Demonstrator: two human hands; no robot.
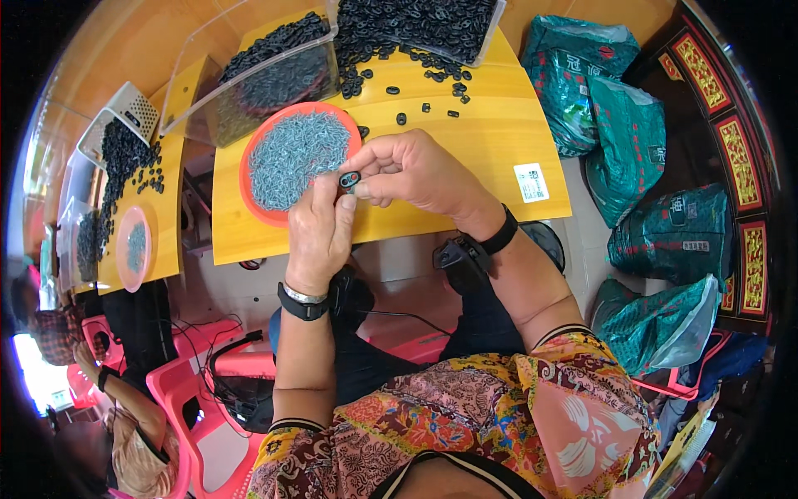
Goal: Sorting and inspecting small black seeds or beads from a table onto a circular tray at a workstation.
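1. Your left hand [320, 229] and right hand [411, 170] meet over the front part of the yellow wooden table [465, 150], just beside the orange dish.
2. Between them you pinch a small black oval ring [350, 179]. The left thumb and forefinger press on it from below and the left side. The right fingertips close on it from the right. Both hands are clenched on this one piece.
3. The ring sits in the air above the table edge, touching only your fingers. It has two holes, and something reddish shows in one of them; you cannot tell what it is at this size.
4. The orange dish [249, 158] lies just left of your hands, heaped with small grey pieces [295, 154].
5. Behind the dish stands a clear plastic tray [208, 108] full of black rings. A second clear tray [490, 29] with more black rings sits at the far edge of the table.
6. Loose black rings [399, 91] are scattered on the table between the trays and your hands.
7. Both your wrists carry black bands.
8. To your right, well apart from the table, several green sacks [632, 150] rest on the floor.
9. At the far left another table [162, 233] holds its own black rings and a pink dish [133, 248]. Another person's arm [125, 395] shows low at the left.
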